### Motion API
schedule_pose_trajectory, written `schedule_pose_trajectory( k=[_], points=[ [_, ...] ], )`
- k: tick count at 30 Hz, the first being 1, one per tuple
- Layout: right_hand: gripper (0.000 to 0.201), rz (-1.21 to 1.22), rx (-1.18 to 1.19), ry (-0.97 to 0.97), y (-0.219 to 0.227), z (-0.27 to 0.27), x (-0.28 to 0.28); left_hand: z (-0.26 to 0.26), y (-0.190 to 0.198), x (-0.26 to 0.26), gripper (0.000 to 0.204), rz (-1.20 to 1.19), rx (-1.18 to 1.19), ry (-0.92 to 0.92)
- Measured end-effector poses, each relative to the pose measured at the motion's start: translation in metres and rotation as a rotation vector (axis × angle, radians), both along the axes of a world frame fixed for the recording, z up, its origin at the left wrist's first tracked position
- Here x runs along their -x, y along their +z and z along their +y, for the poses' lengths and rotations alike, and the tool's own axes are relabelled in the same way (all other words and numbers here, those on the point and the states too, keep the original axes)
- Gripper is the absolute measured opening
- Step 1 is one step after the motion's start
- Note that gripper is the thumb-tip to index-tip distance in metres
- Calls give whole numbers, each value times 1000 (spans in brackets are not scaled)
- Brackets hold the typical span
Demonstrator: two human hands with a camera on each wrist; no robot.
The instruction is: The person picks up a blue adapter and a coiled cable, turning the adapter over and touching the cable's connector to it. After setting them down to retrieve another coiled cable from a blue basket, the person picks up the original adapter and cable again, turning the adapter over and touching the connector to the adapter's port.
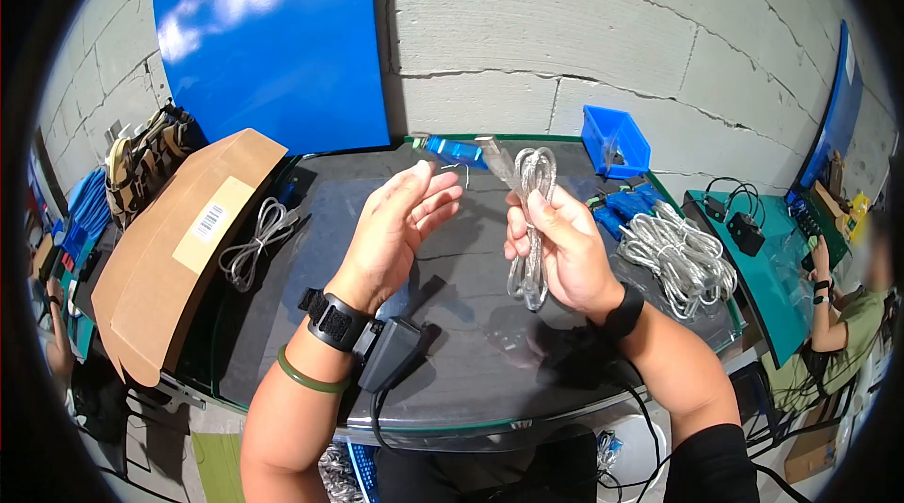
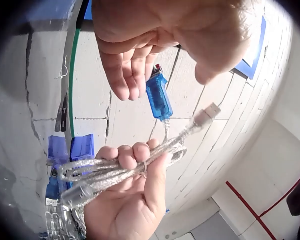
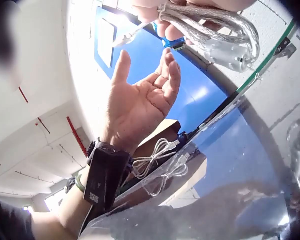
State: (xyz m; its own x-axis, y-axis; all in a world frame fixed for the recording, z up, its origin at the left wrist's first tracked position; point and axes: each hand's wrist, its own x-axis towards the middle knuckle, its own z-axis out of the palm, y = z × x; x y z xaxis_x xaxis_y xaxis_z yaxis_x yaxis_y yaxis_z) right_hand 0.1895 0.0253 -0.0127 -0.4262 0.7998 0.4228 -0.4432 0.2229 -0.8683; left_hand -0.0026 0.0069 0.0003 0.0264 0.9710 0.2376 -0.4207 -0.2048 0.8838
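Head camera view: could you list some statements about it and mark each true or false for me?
1. The right hand holds a coiled cable. True.
2. The left hand grips the cardboard box. False: it is open and apart from the box.
3. A blue bin stands near the wall. True.
4. The cable bundle lies left of the cardboard box. False: it lies to the right.
5. The cardboard box bears a barcode label. True.

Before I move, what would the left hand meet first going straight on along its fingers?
The left hand would probably meet the translucent blue cable connector first, just ahead, though depth is unclear.
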Motion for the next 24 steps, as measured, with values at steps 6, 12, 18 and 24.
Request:
schedule_pose_trajectory(
  k=[6,12,18,24],
  points=[
    [29,-40,161,238,5,-5,0,5,-7,0,34,-101,-15,34],
    [21,14,238,190,5,-7,3,5,-6,5,23,-76,-68,13],
    [24,-18,235,69,0,-2,5,1,0,0,19,-51,-86,68],
    [26,-46,305,129,4,-5,3,1,0,1,20,-40,-111,63]
  ],
)
